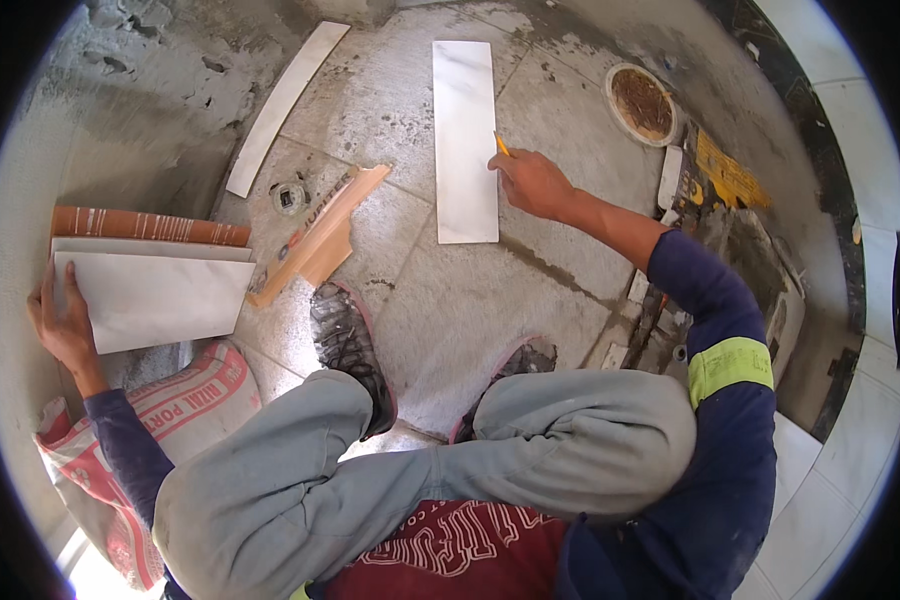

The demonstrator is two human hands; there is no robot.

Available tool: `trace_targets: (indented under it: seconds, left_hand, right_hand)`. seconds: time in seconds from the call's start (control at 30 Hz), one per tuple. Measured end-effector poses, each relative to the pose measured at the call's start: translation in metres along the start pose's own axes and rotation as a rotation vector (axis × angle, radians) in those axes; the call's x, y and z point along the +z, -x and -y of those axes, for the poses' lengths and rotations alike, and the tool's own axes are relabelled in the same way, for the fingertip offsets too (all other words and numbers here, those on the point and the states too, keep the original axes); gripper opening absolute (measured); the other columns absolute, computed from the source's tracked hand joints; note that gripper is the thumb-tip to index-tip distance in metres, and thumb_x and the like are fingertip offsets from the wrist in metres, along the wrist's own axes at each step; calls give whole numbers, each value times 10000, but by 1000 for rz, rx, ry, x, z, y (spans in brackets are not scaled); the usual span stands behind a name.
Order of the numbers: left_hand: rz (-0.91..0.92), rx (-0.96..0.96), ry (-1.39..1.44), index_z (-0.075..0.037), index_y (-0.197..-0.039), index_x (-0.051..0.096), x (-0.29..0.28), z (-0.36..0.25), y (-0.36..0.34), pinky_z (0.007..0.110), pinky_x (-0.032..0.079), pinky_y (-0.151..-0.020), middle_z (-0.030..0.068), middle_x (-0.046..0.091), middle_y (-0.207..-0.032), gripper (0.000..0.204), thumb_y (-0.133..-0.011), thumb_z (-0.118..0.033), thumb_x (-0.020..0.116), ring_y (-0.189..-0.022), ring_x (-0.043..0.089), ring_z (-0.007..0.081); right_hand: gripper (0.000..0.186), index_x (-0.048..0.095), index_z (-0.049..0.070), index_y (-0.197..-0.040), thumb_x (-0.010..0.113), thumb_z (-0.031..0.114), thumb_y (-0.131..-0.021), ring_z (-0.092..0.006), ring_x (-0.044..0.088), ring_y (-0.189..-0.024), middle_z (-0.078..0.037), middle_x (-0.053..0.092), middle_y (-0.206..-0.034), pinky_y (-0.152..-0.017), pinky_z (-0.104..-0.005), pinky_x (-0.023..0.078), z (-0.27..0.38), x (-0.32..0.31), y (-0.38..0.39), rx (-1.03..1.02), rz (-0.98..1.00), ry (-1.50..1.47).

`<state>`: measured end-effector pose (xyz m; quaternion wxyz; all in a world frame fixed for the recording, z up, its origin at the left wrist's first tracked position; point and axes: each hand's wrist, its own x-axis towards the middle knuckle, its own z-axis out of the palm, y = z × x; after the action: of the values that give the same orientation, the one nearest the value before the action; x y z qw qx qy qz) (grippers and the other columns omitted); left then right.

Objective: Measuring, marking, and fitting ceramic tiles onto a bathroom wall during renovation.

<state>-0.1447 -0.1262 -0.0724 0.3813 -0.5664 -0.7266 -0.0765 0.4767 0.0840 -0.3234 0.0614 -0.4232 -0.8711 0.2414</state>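
At the left, my left hand [62,325] grips the edge of a white tile [165,300], its fingers lying over the face. Behind that one stand another white tile and a brown-backed tile [150,224], all leaning near the wall. My right hand [535,184] is closed around a yellow pencil [501,145], whose tip points up beside the right edge of a long white tile strip [466,145]. This strip lies flat on the grey floor, in front of my feet. A narrower white strip [288,108] lies along the left wall base.
A printed cardboard piece [315,240] and a small round clear object [290,197] lie left of the strip. A red-and-white cement bag [160,410] rests by my left arm. On the right are a round pipe opening [643,104], a yellow scrap [728,172] and rubble.
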Motion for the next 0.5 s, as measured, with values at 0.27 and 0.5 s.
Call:
trace_targets:
  seconds: [0.27, 0.5]
  left_hand:
    - [-159, -78, -39, -184, -1109, 767, 2, -24, -2, 370, 545, -814, 82, 687, -986, 263, -853, -239, 787, -920, 675, 259]
    - [322, 175, 911, -28, -1155, 681, 44, -204, -17, 315, 492, -859, 89, 682, -1000, 224, -936, -41, 630, -918, 606, 161]
  right_hand:
    - [299, 645, 44, -1104, 517, -6, -838, -420, 626, -884, -216, 647, -1015, -793, -504, 505, 4, -45, 41, 57, -65, 6]
    - [316, 648, 106, -1121, 499, -2, -864, -419, 607, -863, -178, 639, -984, -779, -519, 488, 20, -137, 163, 213, -283, 156]
